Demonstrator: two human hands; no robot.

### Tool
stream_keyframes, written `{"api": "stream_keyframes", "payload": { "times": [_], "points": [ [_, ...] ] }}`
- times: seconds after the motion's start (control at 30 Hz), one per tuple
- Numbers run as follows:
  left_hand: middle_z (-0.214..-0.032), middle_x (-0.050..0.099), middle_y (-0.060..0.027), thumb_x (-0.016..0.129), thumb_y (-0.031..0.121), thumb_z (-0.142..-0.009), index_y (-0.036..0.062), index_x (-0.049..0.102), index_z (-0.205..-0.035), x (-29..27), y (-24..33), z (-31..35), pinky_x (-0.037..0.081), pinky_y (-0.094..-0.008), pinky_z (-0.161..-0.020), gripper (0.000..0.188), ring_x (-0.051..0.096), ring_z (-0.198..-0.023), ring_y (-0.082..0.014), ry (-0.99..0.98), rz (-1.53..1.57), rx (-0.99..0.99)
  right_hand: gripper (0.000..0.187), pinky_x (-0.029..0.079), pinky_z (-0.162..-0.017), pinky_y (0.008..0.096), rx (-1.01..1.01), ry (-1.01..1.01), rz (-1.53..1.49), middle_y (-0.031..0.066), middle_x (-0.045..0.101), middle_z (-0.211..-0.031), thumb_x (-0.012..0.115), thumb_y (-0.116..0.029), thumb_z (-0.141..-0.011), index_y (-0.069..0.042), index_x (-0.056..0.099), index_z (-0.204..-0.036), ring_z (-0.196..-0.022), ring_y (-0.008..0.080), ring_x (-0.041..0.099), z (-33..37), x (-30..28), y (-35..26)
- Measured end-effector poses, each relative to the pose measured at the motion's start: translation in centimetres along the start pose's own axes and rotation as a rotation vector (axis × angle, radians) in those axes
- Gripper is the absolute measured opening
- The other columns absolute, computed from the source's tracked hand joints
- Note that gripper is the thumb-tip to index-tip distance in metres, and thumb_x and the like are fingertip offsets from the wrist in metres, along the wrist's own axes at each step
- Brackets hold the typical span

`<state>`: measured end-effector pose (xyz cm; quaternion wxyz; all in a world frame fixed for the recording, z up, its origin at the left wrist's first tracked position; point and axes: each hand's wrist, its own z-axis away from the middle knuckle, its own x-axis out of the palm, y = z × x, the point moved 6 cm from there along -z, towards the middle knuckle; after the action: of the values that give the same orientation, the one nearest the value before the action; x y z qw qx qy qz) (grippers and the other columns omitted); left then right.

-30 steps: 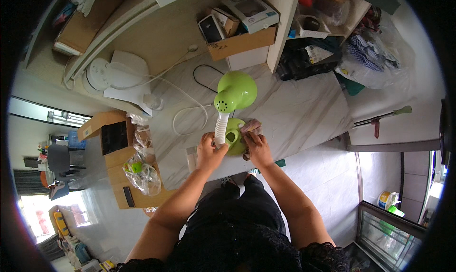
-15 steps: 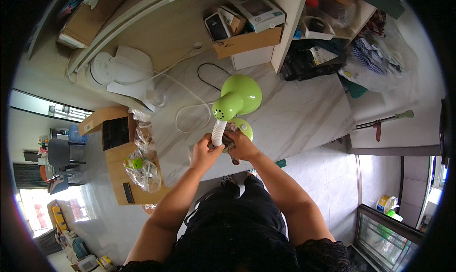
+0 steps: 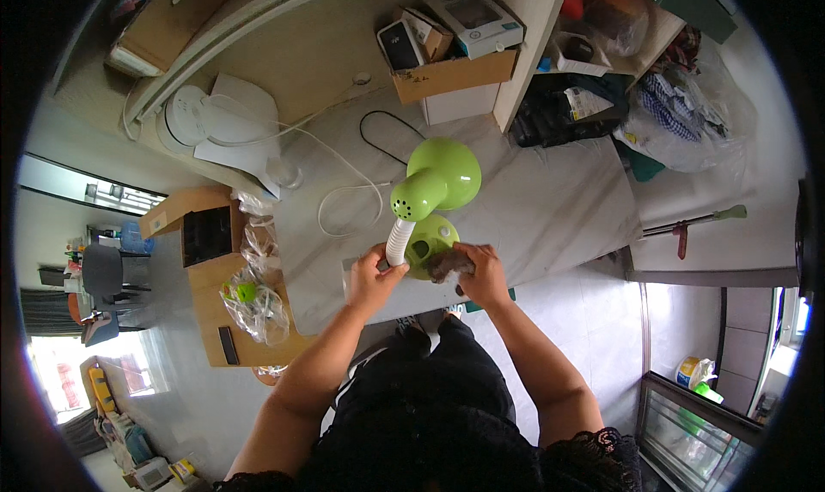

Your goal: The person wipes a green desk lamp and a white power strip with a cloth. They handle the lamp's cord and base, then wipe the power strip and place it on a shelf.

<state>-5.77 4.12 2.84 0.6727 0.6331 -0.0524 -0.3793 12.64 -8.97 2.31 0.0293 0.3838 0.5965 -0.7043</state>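
A green desk lamp [image 3: 443, 170] stands near the front edge of a marbled table, its rounded head tilted over its round green base [image 3: 421, 244]. My left hand [image 3: 375, 279] is closed around the lower end of the lamp's white ribbed neck [image 3: 399, 241]. In my right hand [image 3: 483, 275] is a crumpled brownish cloth [image 3: 449, 265], bunched between the fingers at the right front side of the base. A dark oval spot and a pale round button show on the base's top. The cloth hides part of the base's near rim.
Behind the lamp, a white cable [image 3: 320, 213] and a black cord [image 3: 364, 129] curl on the marbled table [image 3: 550, 200]. A cardboard box of small packages [image 3: 455, 78] stands at the back. Left of the table are an opened carton [image 3: 168, 219] and plastic bags [image 3: 258, 307].
My right hand has moved right with the cloth, away from the neck, uncovering more of the lamp's base. My left hand keeps its hold on the neck.
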Motion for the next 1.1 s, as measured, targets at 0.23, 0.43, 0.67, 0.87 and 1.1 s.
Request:
{"api": "stream_keyframes", "payload": {
  "times": [0.23,0.43,0.67,0.87,1.1],
  "points": [
    [-0.098,0.068,-0.0113,0.073,0.008,-0.077,-0.0019,0.062,-0.109,0.2,1.2,-0.1,0.056,-0.0292,-0.076,0.036,0.066,-0.088,-0.0161,-0.037,0.078,0.022,0.061,0.042,-0.099,0.0475,-0.216,-0.128,0.365,0.0165,0.038,-0.133,0.068,-0.008,-0.071,-0.021,0.054,-0.129,-0.124,0.0398,0.040,-1.5,5.7,-2.5],
    [-0.096,0.069,-0.0092,0.075,0.013,-0.077,0.0008,0.063,-0.110,-0.1,1.8,0.3,0.054,-0.0287,-0.075,0.037,0.066,-0.086,-0.0136,0.005,-0.003,-0.005,0.058,0.047,-0.093,0.0437,-0.130,-0.408,0.598,0.0131,0.038,-0.132,0.070,-0.017,-0.072,-0.026,0.054,-0.127,-0.123,0.0347,0.041,-2.7,6.6,-2.9],
    [-0.095,0.069,-0.0112,0.075,0.011,-0.075,0.0018,0.063,-0.110,-0.1,1.7,0.4,0.055,-0.0292,-0.070,0.038,0.067,-0.080,-0.0147,0.057,-0.046,0.027,0.037,0.049,-0.089,0.0405,-0.375,-0.457,0.636,0.0104,0.048,-0.122,0.066,-0.018,-0.075,-0.023,0.067,-0.111,-0.118,0.0290,0.046,-2.4,4.1,-1.2],
    [-0.093,0.069,-0.0115,0.076,0.014,-0.075,0.0037,0.063,-0.111,-0.1,1.2,0.4,0.054,-0.0306,-0.069,0.040,0.068,-0.078,-0.0168,0.061,-0.005,0.003,0.054,0.048,-0.091,0.0408,-0.045,-0.199,0.182,0.0142,0.052,-0.117,0.067,-0.008,-0.066,-0.012,0.062,-0.119,-0.116,0.0342,0.047,-2.0,-1.0,0.3],
    [-0.091,0.069,-0.0116,0.076,0.017,-0.075,0.0028,0.063,-0.109,0.6,1.2,-0.1,0.054,-0.0327,-0.071,0.039,0.068,-0.082,-0.0215,0.045,-0.027,0.049,0.055,0.047,-0.091,0.0444,-0.191,0.069,0.495,0.0127,0.041,-0.136,0.058,-0.009,-0.076,-0.016,0.052,-0.130,-0.111,0.0362,0.049,2.7,7.2,1.8]
  ]
}}
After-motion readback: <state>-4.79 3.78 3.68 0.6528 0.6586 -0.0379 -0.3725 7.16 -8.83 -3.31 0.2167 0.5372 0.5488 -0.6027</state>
